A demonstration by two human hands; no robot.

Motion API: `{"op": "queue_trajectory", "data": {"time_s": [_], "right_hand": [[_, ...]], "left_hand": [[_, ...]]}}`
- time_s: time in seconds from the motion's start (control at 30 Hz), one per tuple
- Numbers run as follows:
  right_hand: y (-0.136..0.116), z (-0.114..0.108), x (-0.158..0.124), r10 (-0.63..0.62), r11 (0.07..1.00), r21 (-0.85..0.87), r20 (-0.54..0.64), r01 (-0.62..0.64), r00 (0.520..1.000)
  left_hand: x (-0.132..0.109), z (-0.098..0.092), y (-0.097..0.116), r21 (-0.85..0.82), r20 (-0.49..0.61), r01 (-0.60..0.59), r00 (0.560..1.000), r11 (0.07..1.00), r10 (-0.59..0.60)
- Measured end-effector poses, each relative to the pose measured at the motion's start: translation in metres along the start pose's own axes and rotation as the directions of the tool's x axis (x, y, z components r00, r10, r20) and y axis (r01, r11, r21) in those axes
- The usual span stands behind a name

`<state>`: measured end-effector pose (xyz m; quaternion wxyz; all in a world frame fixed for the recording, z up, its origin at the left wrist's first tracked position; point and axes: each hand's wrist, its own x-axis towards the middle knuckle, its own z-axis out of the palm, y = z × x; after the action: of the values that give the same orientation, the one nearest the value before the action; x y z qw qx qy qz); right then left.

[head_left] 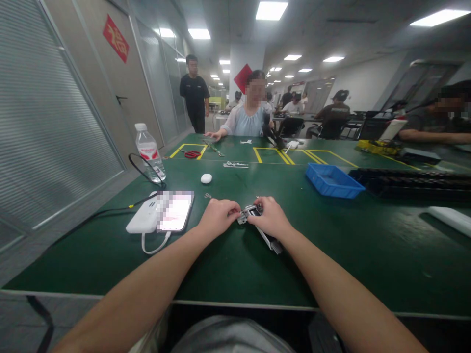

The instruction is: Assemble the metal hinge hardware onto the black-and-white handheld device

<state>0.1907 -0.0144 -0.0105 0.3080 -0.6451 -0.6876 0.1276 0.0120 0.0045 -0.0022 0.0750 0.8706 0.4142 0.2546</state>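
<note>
My right hand point(272, 218) is closed around a long, narrow part point(268, 238), white along its side and black on the inside. It lies slanted, its near end pointing down to the right. At the far end sits a small silver metal piece point(242, 218). My left hand point(221, 215) has its fingertips pinched together against this piece; anything smaller between them is too small to make out. A few tiny rings point(208, 195) lie on the green table just beyond my left hand.
To the left are a white power bank point(142, 215), a cabled phone point(178, 211) and a water bottle point(149, 154). A white earbud case point(206, 179) lies ahead. A blue tray point(333, 181) stands right. Across the table point(353, 264) sits a person, near red-handled scissors point(192, 154).
</note>
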Motion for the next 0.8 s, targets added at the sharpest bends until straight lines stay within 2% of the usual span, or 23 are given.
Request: {"op": "queue_trajectory", "data": {"time_s": [0.33, 0.8], "right_hand": [[0.0012, 0.0010, 0.0006, 0.005, 1.000, -0.017, 0.008, -0.005, 1.000], [-0.0001, -0.0009, -0.0006, -0.008, 1.000, 0.012, -0.016, 0.008, 1.000]], "left_hand": [[-0.0006, 0.0007, 0.0019, 0.002, 0.024, -0.058, 0.998, 0.998, 0.058], [-0.0013, -0.0009, 0.0027, -0.006, -0.005, -0.067, 0.998, 0.998, 0.067]]}}
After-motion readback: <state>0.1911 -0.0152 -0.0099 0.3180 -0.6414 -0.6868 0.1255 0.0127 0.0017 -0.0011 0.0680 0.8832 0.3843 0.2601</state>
